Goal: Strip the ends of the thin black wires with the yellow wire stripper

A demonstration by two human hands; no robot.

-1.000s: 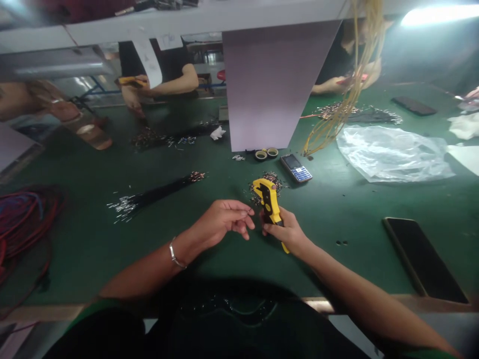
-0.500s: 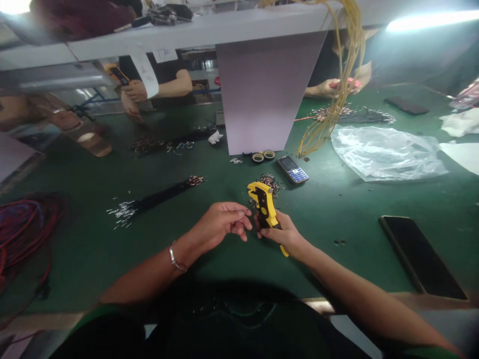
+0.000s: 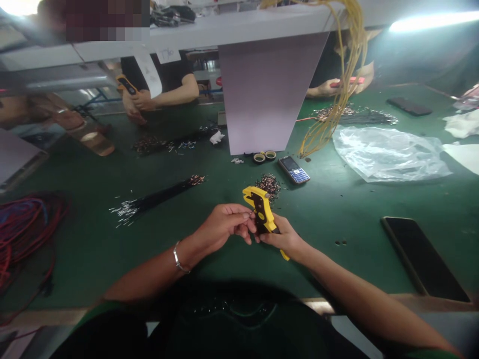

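Note:
My right hand [image 3: 286, 235] is wrapped round the handles of a yellow and black hand tool [image 3: 262, 212], whose head points up and away from me. Close against the tool's left side, my left hand [image 3: 232, 223] pinches something too small to make out. Behind the tool lies a pile of small copper-coloured pieces [image 3: 268, 185]. To the left a bundle of short black wires [image 3: 159, 198] rests on the green table [image 3: 157, 264], with silvery ends at its left and coppery ends at its right.
A keypad phone [image 3: 294, 170] and tape rolls [image 3: 259, 157] lie ahead, below a pale panel [image 3: 273, 94]. On the right are a large dark phone [image 3: 424, 259] and a plastic bag [image 3: 392, 153]. Red cables [image 3: 26, 234] lie left. People's hands [image 3: 144, 101] work across the table.
My left hand has moved slightly right, up against the tool. The tool's head has shifted a little left and down, uncovering more of the pile behind it.

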